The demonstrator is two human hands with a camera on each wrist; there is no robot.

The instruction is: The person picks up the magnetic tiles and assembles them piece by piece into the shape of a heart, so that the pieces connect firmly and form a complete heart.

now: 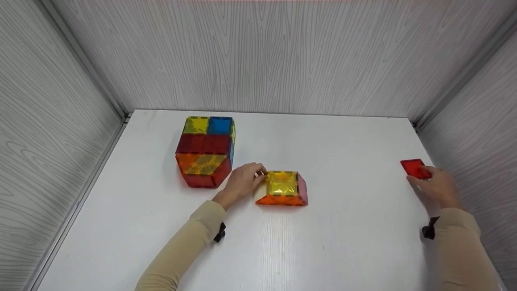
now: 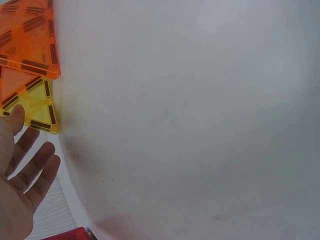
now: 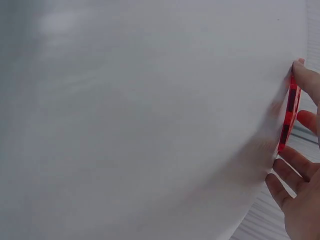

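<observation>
A low structure of translucent magnetic tiles (image 1: 282,184) stands mid-table, with a yellow top, an orange front and a pinkish right side. At its left side, my left hand (image 1: 243,178) pinches a yellow triangular magnetic tile (image 2: 37,107) between thumb and index finger, the other fingers spread loosely. Orange tiles (image 2: 30,37) lie beside it in the left wrist view. By the table's right edge, my right hand (image 1: 438,186) grips a red magnetic tile (image 1: 412,166). The right wrist view shows this red tile (image 3: 289,115) edge-on, with the thumb and fingers at its ends.
A larger block of magnetic tiles (image 1: 204,143) in red, yellow, blue and orange stands back left, close to my left hand. Grey wood-grain panels enclose the white table (image 1: 343,242) at the back (image 1: 258,56), left (image 1: 48,121) and right (image 1: 476,109).
</observation>
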